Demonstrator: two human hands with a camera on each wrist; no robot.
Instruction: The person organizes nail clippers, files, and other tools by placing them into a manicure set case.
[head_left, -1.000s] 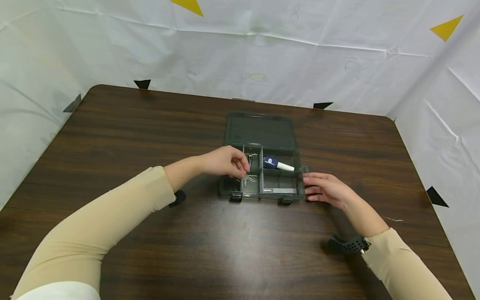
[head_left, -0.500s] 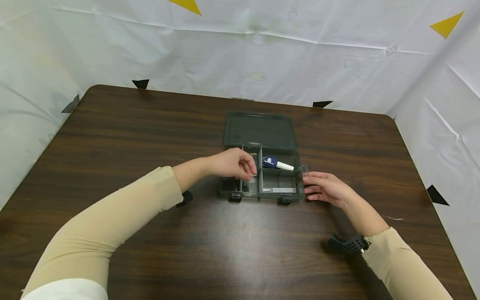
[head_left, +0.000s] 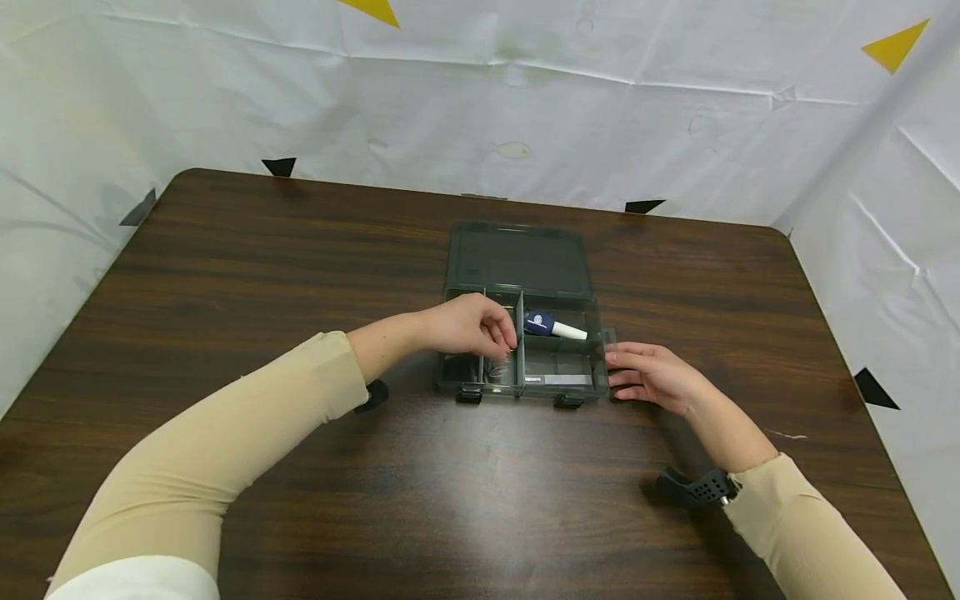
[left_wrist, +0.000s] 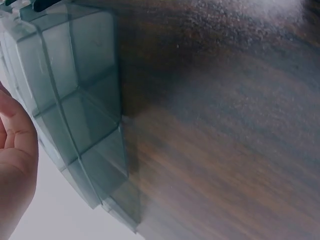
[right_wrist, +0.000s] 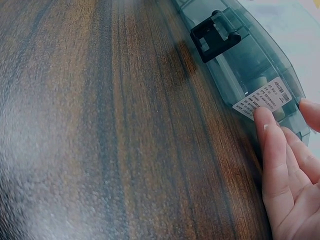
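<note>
A smoky clear compartment box (head_left: 577,385) lies open mid-table, its lid (head_left: 517,260) folded flat behind it. My left hand (head_left: 480,327) hovers over the left and middle compartments with curled fingers. A small clear item (head_left: 499,364) lies just below its fingertips; whether they pinch it is unclear. A blue and white tube (head_left: 553,327) lies in the back right compartment. My right hand (head_left: 648,375) rests on the table with straight fingers (right_wrist: 277,160) against the box's right end (right_wrist: 260,75). The left wrist view shows the empty compartments (left_wrist: 75,105) and my palm (left_wrist: 15,150).
A small clear plastic tab (head_left: 611,337) stands by the box's right corner, near my right fingertips. Black latches (head_left: 470,395) (right_wrist: 215,34) and a white label (right_wrist: 262,97) sit on the box front. White sheeting walls the dark wooden table (head_left: 300,250) on three sides.
My left hand has shifted a little to the right over the compartments, while the small clear item stayed almost in place. The right hand and box have not moved.
</note>
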